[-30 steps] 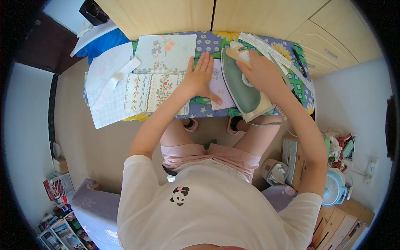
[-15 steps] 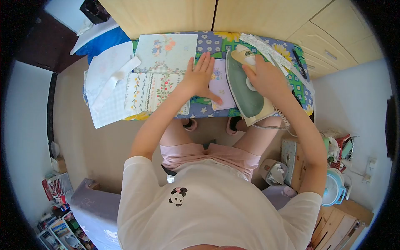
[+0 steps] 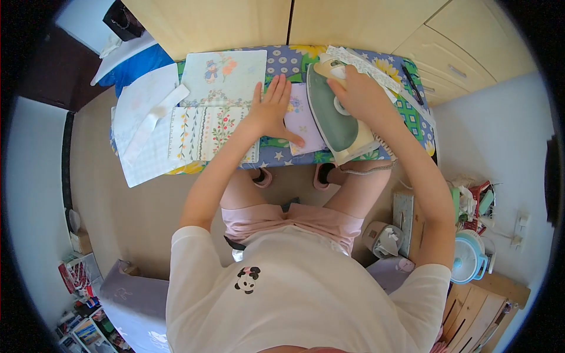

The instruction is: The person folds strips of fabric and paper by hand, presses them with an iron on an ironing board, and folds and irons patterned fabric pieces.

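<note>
My left hand [image 3: 273, 116] lies flat with its fingers spread, its thumb on a pale purple flowered cloth [image 3: 306, 130]. My right hand [image 3: 360, 97] is wrapped round the handle of a green and cream iron [image 3: 333, 117], which covers the right part of the purple cloth. Left of my left hand lies a cloth with flower stripes [image 3: 203, 132]. Behind it is a pale printed cloth [image 3: 241, 73]. At the far left a white strip [image 3: 156, 116] rests on a light checked cloth [image 3: 126, 144].
The patterned board [image 3: 282, 54] stands against cream cabinets [image 3: 347, 20]. Paper strips [image 3: 359, 65] and a black pen-like item [image 3: 412, 85] lie at its right. The iron's coiled cord [image 3: 382, 144] hangs near my right forearm. A bin [image 3: 382, 238] stands on the floor.
The iron moved slightly right, then back left over the purple cloth with my right hand. My left hand keeps its place on the cloth. The whole view has shifted a little.
</note>
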